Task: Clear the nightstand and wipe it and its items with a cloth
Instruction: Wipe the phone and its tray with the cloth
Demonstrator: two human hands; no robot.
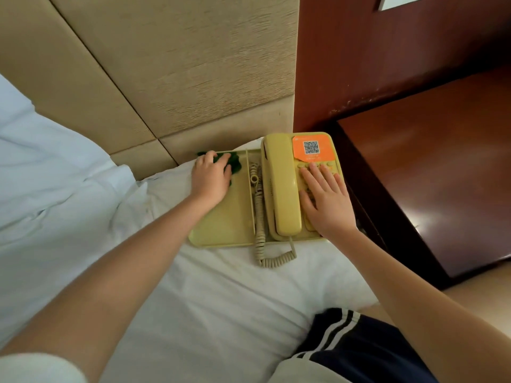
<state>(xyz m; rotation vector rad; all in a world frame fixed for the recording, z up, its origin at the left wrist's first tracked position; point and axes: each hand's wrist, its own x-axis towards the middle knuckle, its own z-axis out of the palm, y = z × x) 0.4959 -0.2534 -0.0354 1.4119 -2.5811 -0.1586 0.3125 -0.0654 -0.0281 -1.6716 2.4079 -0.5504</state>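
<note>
A cream telephone (284, 186) with an orange QR sticker sits in a cream tray (221, 228) that lies on the white bed. My left hand (211, 176) grips a dark green cloth (235, 164) and presses it onto the tray's far left corner. Flat on the telephone's keypad lies my right hand (325, 199), fingers straight. The handset rests in its cradle, and its coiled cord (261, 239) runs down over the tray's front edge onto the sheet. The dark wooden nightstand (442, 172) stands to the right of the bed.
A padded beige headboard (166, 78) rises behind the tray. A white pillow (41, 161) lies at the left. Dark wood wall panelling (387, 51) backs the nightstand. My knee in dark striped shorts (359, 346) is at the bottom.
</note>
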